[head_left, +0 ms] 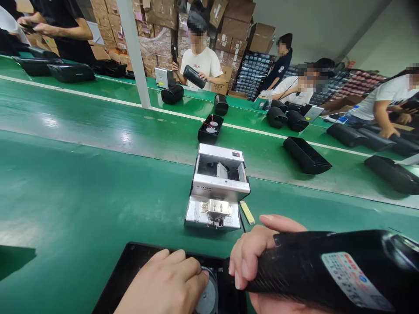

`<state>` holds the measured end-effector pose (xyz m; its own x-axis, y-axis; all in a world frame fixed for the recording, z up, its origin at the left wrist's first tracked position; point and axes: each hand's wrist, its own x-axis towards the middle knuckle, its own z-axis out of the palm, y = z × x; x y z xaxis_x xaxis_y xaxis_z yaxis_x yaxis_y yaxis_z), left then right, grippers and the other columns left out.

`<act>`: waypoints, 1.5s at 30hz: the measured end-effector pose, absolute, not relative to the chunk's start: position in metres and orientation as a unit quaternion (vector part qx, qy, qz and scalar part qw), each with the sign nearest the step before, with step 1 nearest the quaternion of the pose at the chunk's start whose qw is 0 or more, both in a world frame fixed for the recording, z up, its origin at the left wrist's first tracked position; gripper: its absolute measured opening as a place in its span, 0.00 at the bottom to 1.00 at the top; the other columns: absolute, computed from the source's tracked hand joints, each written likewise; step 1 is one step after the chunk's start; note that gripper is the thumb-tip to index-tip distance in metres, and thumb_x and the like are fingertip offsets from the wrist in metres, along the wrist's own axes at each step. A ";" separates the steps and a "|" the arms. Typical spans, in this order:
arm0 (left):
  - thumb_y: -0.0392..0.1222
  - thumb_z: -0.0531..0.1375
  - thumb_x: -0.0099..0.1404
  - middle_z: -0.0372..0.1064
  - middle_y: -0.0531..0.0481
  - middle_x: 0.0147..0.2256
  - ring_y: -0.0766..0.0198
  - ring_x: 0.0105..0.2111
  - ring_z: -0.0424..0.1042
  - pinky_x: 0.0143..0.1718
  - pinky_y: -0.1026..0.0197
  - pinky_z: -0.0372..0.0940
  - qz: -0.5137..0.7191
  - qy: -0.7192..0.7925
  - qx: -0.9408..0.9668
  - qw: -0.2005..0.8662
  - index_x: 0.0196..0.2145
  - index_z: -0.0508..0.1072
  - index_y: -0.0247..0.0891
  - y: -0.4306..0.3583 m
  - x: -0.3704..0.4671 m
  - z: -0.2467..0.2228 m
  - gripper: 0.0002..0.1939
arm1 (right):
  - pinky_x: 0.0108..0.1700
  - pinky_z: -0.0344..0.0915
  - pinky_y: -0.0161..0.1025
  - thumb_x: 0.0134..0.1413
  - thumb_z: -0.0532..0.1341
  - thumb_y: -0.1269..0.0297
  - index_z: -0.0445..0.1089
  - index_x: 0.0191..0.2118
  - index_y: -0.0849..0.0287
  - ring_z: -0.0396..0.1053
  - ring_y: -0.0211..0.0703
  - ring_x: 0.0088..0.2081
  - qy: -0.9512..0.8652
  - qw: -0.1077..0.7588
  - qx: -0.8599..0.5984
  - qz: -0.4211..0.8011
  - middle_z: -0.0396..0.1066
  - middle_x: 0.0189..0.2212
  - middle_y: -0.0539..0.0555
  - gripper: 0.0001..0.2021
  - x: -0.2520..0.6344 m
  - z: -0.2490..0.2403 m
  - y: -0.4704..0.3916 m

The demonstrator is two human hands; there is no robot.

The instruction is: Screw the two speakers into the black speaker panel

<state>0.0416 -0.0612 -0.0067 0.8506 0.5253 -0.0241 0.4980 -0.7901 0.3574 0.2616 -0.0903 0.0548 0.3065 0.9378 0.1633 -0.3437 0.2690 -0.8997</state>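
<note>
My right hand (258, 253) grips a black electric screwdriver (327, 272) with a white label, held low at the right and pointing left. My left hand (166, 283) rests with curled fingers on a round grey speaker part (207, 298) inside a black plastic housing (131, 270) at the bottom edge. The screwdriver's tip is hidden behind my hands. Just beyond my hands stands a silver screw feeder box (218, 187) on the green bench (81, 209).
A small yellow strip (247, 212) lies beside the feeder. On the green conveyor (98, 126) sit an open black housing with wires (210, 128) and another black shell (306, 155). Several people work across the belt with black housings; cardboard boxes are stacked behind.
</note>
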 end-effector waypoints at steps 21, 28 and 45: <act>0.48 0.80 0.64 0.85 0.52 0.45 0.50 0.46 0.82 0.44 0.53 0.69 -0.050 0.327 0.915 0.230 0.41 0.86 0.44 -0.050 0.068 0.018 0.12 | 0.17 0.66 0.38 0.56 0.68 0.19 0.82 0.55 0.53 0.72 0.46 0.15 -0.489 0.706 -0.321 0.399 0.79 0.22 0.51 0.41 0.242 0.010 -0.088; 0.43 0.77 0.64 0.85 0.51 0.47 0.47 0.49 0.82 0.51 0.51 0.71 -0.063 0.341 0.908 0.235 0.46 0.85 0.45 -0.054 0.069 0.034 0.13 | 0.20 0.66 0.38 0.51 0.68 0.17 0.80 0.52 0.55 0.70 0.44 0.17 -0.447 0.735 -0.351 0.370 0.76 0.22 0.51 0.44 0.235 0.008 -0.094; 0.32 0.72 0.66 0.84 0.52 0.53 0.45 0.52 0.82 0.52 0.47 0.73 -0.081 0.318 0.916 0.232 0.54 0.84 0.48 -0.057 0.061 0.015 0.21 | 0.23 0.70 0.37 0.55 0.64 0.17 0.77 0.65 0.49 0.74 0.43 0.20 -0.446 0.752 -0.352 0.334 0.79 0.26 0.49 0.47 0.240 -0.006 -0.096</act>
<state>0.0606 -0.0572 0.0151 0.7840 0.5452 -0.2968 0.6207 -0.6898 0.3727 0.2399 -0.0957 -0.0055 0.3793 0.8166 0.4351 -0.1891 0.5288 -0.8274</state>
